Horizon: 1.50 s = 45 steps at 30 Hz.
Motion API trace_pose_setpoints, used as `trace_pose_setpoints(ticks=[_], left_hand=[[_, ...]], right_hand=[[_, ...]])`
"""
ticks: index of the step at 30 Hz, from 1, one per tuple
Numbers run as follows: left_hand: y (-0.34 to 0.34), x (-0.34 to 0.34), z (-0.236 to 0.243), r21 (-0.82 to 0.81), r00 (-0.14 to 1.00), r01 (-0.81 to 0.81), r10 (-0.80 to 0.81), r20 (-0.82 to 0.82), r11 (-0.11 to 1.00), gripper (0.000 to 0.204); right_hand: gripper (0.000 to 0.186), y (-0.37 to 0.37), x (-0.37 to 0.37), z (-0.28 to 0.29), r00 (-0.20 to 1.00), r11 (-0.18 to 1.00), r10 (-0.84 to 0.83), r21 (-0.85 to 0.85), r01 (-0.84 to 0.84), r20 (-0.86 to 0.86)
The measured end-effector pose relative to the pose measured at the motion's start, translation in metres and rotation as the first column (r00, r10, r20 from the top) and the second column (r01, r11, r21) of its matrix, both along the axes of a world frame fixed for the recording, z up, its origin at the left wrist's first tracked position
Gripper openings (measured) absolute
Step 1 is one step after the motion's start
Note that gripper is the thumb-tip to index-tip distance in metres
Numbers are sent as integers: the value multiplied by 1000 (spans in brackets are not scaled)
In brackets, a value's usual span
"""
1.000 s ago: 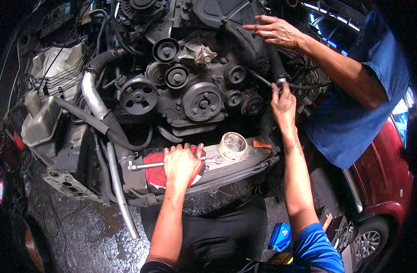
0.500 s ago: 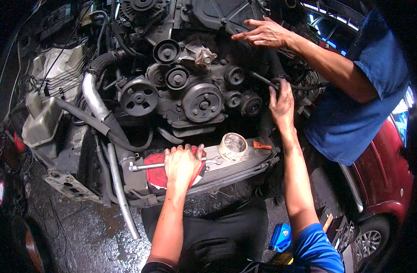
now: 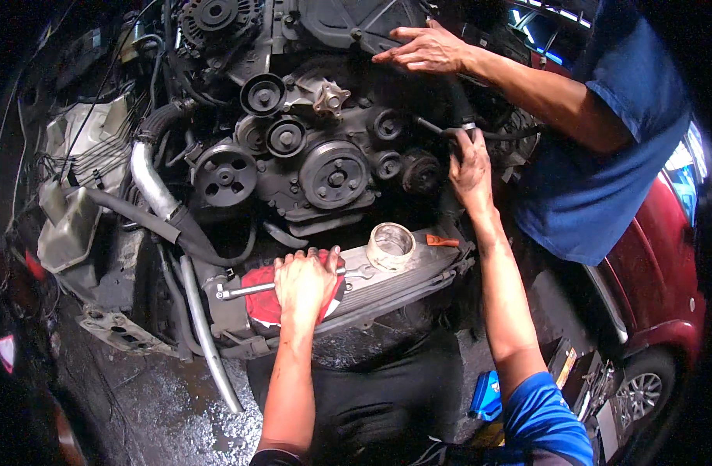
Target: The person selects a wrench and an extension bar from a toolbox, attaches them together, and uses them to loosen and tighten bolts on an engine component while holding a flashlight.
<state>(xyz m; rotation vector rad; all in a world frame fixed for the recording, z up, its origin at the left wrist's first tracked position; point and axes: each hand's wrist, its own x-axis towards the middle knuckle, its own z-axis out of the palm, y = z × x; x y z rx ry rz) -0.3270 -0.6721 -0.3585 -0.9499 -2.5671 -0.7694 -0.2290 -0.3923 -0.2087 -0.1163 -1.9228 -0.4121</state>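
My left hand (image 3: 303, 286) leans on a red rag (image 3: 260, 303) on the radiator's top edge, its fingers bent over the far side. Beneath it lies a chrome ratchet wrench (image 3: 243, 291), and a spanner end (image 3: 360, 272) pokes out to the right. Reaching forward on the right, my right hand (image 3: 472, 171) closes its fingers around a thin metal rod (image 3: 433, 126) beside the engine. Part of the rod is hidden by the fingers. Left of it stands the engine front with several pulleys (image 3: 335, 175).
A co-worker's hand (image 3: 426, 48) reaches over the engine cover from the right. On the radiator (image 3: 356, 293) stand a round pale ring-shaped container (image 3: 390, 248) and an orange-handled tool (image 3: 442, 241). A silver pipe (image 3: 210, 334) hangs at left; a red car (image 3: 643, 272) is at right.
The view has shifted slightly, so the engine sits further left. My right hand's fingers have moved a little on the rod. My left hand stays on the rag.
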Motion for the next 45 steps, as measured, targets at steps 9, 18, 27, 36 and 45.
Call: trace_pose_setpoints(ticks=[9,18,27,36,45], left_hand=[[0,1,3,-24,1000,6,-6,11,1000,55],[1,7,7,-42,999,5,-3,43,999,57],[4,5,15,267,992,2,32,-124,964,46],[105,23,116,558,749,393,-606,267,731,53],[239,-15,145,902,208,-259,-892,401,345,39]], right_hand=[[27,-7,-1,5,999,956,53,-288,-51,1],[23,0,-1,1,990,896,56,-432,-108,-130],[22,3,0,11,999,932,16,-363,-26,-29],[23,17,6,-2,993,906,77,-410,-107,-88],[22,3,15,14,990,868,38,-495,36,138]])
